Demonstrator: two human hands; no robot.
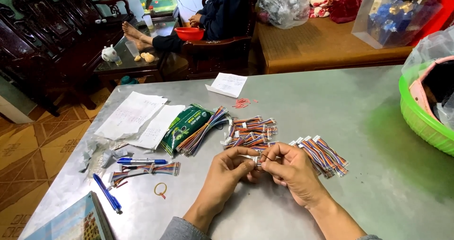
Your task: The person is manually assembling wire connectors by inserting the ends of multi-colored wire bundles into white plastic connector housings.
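The landmark for all positions is the green foil packet [182, 126], which lies flat on the dull grey metal worktop [331, 107].

Left of the packet: two overlapping white paper sheets [137, 119], thin and slightly curled. Below-left of the packet: crumpled clear plastic scraps [101, 156], a blue pen [141, 161], a second blue pen [107, 193], and a short bundle of multicoloured wires [146, 169] just beside the first pen. A thin rubber band [160, 189], round and orange-yellow, lies below that bundle. The corner of a glossy book [75, 221] sits at the worktop edge, well below-left of the packet.

Touching the packet's right edge: a long fanned bunch of striped ribbon wires [203, 131]. Further right: a loose heap of short wire harnesses [250, 129] with small white plastic connectors.

Below-right of the packet: the left hand [227, 169] is closed, fingertips pinching one end of a small wire harness [257, 158]. The right hand [291, 167] is closed on the other end of the same harness, thumb and forefinger pressed together. The harness is held just above the worktop, between both hands.

Right of the hands: a banded bundle of harnesses [324, 156], laid diagonally. Above-right of the packet: a folded white note [228, 84]. Far right: a green plastic basket [421, 119] with a smooth, rounded rim.
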